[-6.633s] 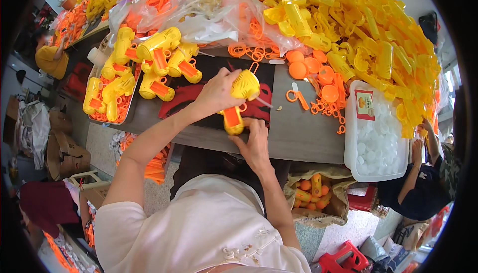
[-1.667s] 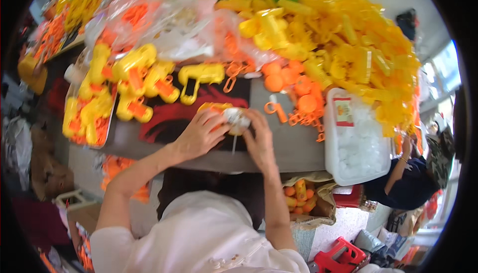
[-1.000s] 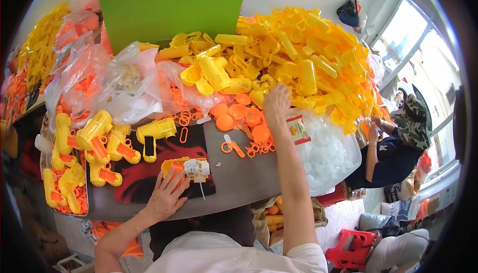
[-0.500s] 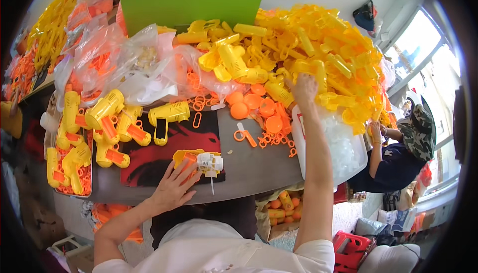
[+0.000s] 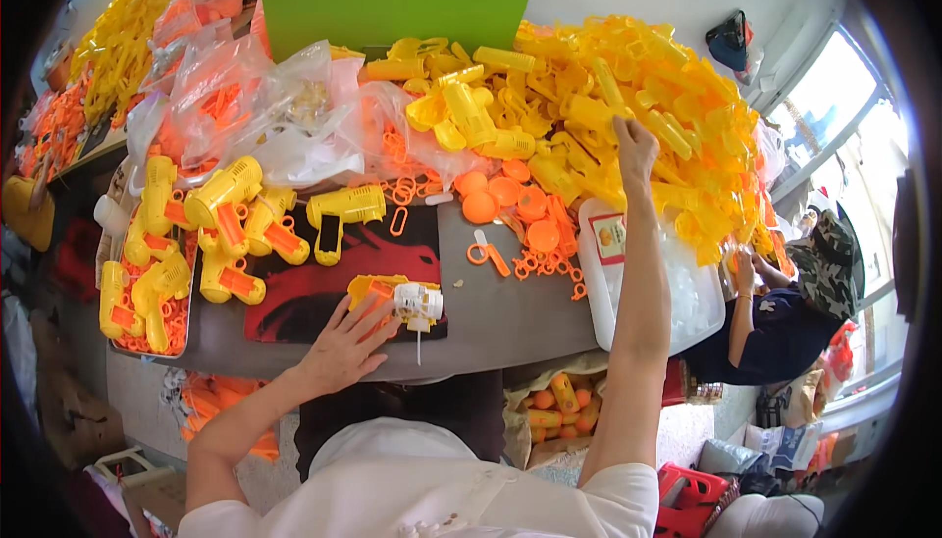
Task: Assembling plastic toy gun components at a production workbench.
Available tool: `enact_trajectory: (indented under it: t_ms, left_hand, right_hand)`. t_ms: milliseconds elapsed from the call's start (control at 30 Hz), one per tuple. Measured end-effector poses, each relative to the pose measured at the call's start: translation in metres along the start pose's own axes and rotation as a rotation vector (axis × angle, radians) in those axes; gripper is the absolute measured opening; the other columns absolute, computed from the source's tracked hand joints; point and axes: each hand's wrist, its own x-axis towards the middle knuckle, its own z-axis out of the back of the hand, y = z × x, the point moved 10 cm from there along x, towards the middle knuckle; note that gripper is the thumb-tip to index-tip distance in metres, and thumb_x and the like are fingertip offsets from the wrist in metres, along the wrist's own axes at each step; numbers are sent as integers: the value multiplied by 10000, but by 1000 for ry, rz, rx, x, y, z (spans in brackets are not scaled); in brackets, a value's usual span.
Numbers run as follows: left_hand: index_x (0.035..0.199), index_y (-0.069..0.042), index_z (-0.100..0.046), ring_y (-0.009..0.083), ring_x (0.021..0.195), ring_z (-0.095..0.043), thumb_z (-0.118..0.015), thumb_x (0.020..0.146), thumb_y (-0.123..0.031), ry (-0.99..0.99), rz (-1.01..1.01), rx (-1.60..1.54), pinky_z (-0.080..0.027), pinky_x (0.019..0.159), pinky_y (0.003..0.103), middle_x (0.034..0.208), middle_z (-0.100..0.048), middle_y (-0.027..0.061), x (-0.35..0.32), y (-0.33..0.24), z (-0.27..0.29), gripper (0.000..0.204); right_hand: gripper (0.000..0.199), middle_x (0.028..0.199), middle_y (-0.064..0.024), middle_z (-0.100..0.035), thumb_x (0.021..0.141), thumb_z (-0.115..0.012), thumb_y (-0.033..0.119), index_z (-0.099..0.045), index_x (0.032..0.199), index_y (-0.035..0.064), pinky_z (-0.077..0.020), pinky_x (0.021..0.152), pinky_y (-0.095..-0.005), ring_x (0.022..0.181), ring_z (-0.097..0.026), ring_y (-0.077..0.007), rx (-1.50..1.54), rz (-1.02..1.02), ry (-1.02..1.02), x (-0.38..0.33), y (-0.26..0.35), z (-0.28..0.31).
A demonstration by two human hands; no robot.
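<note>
My left hand [image 5: 343,347] lies on the table with its fingers apart. Its fingertips rest against a yellow plastic housing half [image 5: 362,288] with orange inside. Attached at the housing's right end is a white plastic mechanism [image 5: 418,303] with a thin white strip hanging down. My right arm reaches far forward to the heap of yellow plastic parts [image 5: 677,77]. There my right hand [image 5: 638,151] is closed, its fingertips on a yellow plastic part [image 5: 592,114] at the face of the heap. The fingers partly hide that contact.
Yellow-and-orange gun-shaped housings [image 5: 224,193] crowd the left, some over a tray [image 5: 188,327] of orange pieces. Orange discs and rings [image 5: 532,203] lie mid-table. A white bin [image 5: 610,317] holds translucent parts. Plastic bags [image 5: 231,87] line the back. A co-worker [image 5: 775,327] sits at right.
My right hand has moved to the right and farther up the yellow heap, and its fingers have closed. The left hand stays on the housing half. The whole view has shifted slightly.
</note>
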Motion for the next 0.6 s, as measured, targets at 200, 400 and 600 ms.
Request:
enact_trajectory:
  t_ms: [200, 400, 600]
  left_hand:
    - [1404, -66, -442, 352, 1401, -310, -686, 828, -226, -331, -13, -102, -198, 1146, 541, 1477, -364, 160, 21, 13, 69, 646]
    - [1432, -81, -401, 291, 1328, -390, -733, 779, -309, -449, -41, 149, -242, 1134, 499, 1422, -415, 119, 89, -5, 162, 767]
    - [1374, -78, -460, 296, 1208, -506, -760, 751, -331, -109, -18, 94, -414, 1021, 400, 1310, -507, 108, 95, 17, 109, 736]
  right_hand:
    - [245, 877, -20, -677, 900, -671, 219, -693, 986, -9, -456, 724, -204, 782, -610, -85, 872, -271, 279, -49, 34, -12]
    - [314, 1039, -81, -689, 939, -606, 245, -635, 1099, -24, -512, 841, -292, 945, -658, -163, 1184, -698, 962, -216, 129, -73]
    - [330, 1104, -73, -669, 966, -562, 276, -625, 1138, 1, -472, 887, -287, 1003, -627, -151, 1396, -767, 1131, -293, 160, -69]
